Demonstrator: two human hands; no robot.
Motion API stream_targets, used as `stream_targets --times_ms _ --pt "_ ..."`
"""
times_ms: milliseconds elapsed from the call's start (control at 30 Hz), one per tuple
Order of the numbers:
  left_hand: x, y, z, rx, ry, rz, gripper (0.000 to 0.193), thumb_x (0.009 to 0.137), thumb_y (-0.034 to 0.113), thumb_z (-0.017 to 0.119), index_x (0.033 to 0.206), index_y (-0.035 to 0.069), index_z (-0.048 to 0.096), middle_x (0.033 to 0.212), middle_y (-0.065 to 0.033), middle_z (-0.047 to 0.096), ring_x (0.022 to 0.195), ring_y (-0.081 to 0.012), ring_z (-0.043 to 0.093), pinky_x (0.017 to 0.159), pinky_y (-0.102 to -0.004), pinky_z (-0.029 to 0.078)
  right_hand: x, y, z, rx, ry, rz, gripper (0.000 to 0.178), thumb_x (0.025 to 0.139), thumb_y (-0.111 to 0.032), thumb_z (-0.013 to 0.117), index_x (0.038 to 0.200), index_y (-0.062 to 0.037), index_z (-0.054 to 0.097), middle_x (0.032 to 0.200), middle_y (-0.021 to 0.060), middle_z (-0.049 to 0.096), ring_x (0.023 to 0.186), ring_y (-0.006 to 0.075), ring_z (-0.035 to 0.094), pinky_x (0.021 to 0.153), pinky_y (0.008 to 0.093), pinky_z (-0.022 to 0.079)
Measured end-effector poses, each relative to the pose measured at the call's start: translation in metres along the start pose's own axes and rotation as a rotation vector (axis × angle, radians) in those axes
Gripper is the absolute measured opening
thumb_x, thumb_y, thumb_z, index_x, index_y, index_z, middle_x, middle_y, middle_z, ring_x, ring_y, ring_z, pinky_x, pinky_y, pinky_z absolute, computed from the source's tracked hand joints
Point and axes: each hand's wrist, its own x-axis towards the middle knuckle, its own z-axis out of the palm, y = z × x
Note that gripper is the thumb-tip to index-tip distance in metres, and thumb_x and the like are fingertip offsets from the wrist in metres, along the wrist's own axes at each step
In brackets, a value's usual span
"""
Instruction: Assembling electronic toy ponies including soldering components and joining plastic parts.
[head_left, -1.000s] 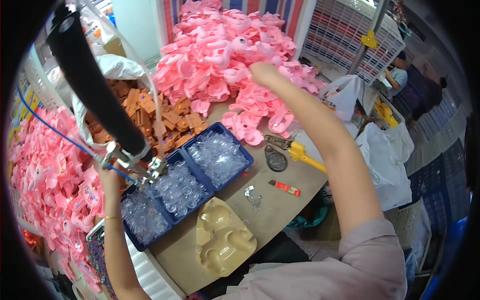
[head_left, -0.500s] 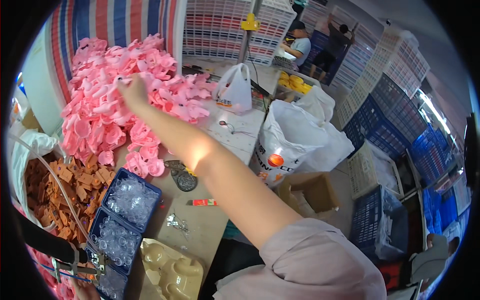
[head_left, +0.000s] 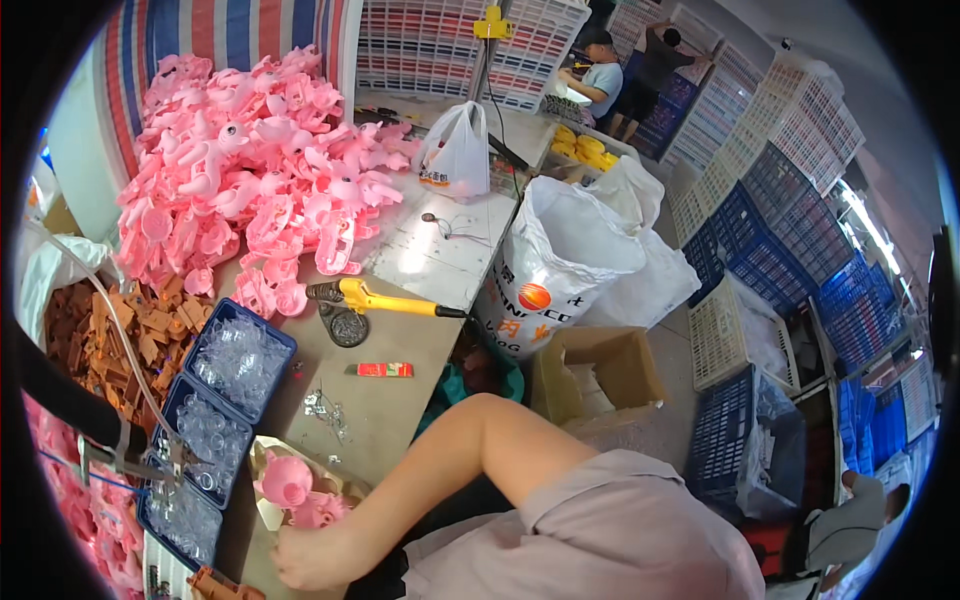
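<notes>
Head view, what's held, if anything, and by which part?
Cannot tell: the right hand is beside the pink piece, fingertips hidden; the left hand is out of view.

Striped red, white and blue sheeting (head_left: 215, 38) at the back, a white carrier bag (head_left: 462, 150) with handles up, an open white sack (head_left: 518, 268) near a cardboard box (head_left: 612, 425), lattice crates (head_left: 755, 185) stacked high, a co-worker in light blue (head_left: 603, 80) beyond.

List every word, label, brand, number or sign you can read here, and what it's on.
Large white sack: bold lettering around a red-orange disc; partly legible, not quoted here.
White carrier bag: dark and orange print, too small to read.
Small red item: any markings too small to read.
</notes>
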Motion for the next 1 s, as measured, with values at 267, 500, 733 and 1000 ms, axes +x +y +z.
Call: stream_targets --times_ms 267,500,733,1000 --pt "-0.014 -0.06 -0.026 -0.19 -0.408 0.069 0.04 0.098 0.026 0.045 0.132 0.004 0.042 0.123 -0.0089 0.055 0.094 -0.0224 0.062 0.074 -0.0372 0.055 -0.033 0.007 0.021 0.248 0.519 0.261 0.063 0.061 -0.038 0.077 0.109 -0.001 0.061 0.113 0.0157 0.056 0.109 0.0335 0.052 0.092 0.0476 0.041" --pt "0.007 -0.063 0.072 -0.165 0.169 0.233 0.056 0.084 0.002 0.062 0.136 0.001 0.04 0.118 -0.0089 0.055 0.101 -0.0142 0.056 0.08 -0.026 0.047 -0.079 0.028 -0.008 0.925 0.64 0.404 0.042 0.089 -0.02 0.062 0.126 -0.0045 0.052 0.119 0.0062 0.058 0.109 0.0206 0.057 0.09 0.0334 0.047" --pt "-0.003 -0.089 0.091 -0.295 0.238 0.303 0.06 0.082 0.002 0.067 0.135 -0.002 0.038 0.126 -0.0089 0.05 0.113 -0.0152 0.051 0.094 -0.0282 0.044 -0.067 0.025 -0.021 1.655 0.5 0.418 0.047 0.088 -0.013 0.06 0.131 -0.0001 0.046 0.124 0.0103 0.056 0.114 0.0174 0.055 0.096 0.0308 0.045" --pt "0.009 -0.059 0.048 -0.217 -0.132 -0.268 0.046 0.094 0.031 0.055 0.124 -0.003 0.051 0.114 -0.0114 0.061 0.099 -0.0171 0.063 0.081 -0.0295 0.054 -0.062 0.034 -0.047 1.481 0.265 0.572 0.033 0.089 -0.013 0.058 0.119 0.0005 0.057 0.103 0.0066 0.063 0.085 0.0105 0.059 0.074 0.0249 0.048"
